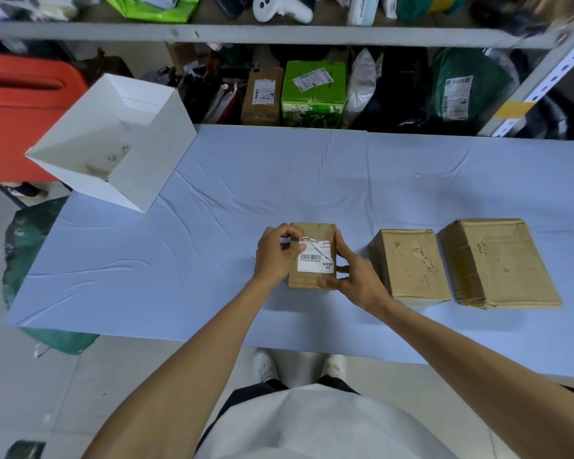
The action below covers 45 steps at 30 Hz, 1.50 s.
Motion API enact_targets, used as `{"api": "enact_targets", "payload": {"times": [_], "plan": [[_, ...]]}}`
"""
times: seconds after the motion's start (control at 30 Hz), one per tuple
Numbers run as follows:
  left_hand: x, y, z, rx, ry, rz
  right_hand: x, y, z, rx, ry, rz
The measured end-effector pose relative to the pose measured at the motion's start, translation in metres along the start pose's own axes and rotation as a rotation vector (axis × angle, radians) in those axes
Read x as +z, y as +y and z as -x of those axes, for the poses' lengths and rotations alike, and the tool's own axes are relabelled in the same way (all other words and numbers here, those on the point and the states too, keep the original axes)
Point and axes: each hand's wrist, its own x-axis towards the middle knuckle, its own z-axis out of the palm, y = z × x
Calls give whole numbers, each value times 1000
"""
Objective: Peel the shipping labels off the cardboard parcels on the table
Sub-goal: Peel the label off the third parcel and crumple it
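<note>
Head view: left hand (274, 256), fingers curled, pinches label (315, 261) at its lifted top corner; right hand (358, 276), fingers wrapped, grips small box (307, 280). Bare box (408, 263) right of those fingers, bigger box (497, 260) beyond.

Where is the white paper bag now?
Head view: the white paper bag stands open at the table's far left corner, up-left of the held parcel.

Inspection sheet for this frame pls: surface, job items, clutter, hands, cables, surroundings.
Surface: blue cloth, creased.
Job's things: left parcel, its label lifted at one corner; middle parcel and right parcel show no label.
Clutter: open white box on the cloth's far-left corner.
Grippers: left hand pinches the label; right hand grips the left parcel.
Cables: nothing seen.
Surroundings: shelf behind, crowded; red bin left; green bag on floor.
</note>
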Motion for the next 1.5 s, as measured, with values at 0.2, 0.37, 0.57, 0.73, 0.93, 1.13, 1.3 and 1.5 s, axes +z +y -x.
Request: {"api": "enact_targets", "payload": {"times": [0.2, 0.37, 0.57, 0.73, 0.93, 1.13, 1.3, 1.5], "plan": [[2, 3, 0, -15, 30, -31, 0, -1, 1, 2, 3, -2], [2, 3, 0, -45, 37, -35, -1, -1, 1, -3, -3, 8], [3, 4, 1, -68, 19, -43, -2, -4, 1, 1, -2, 12], [3, 5, 2, -75, 11, -37, -3, -7, 3, 0, -3, 39], [2, 10, 0, -57, 17, -37, -7, -14, -6, 8, 6, 60], [2, 11, -1, -76, -2, -53, -8, -12, -6, 22, -10, 57], [1, 6, 3, -93, -1, -20, -7, -11, -7, 13, -32, 75], [3, 6, 3, -106, 7, 5, -8, -10, -8, 18, -31, 67]]}}
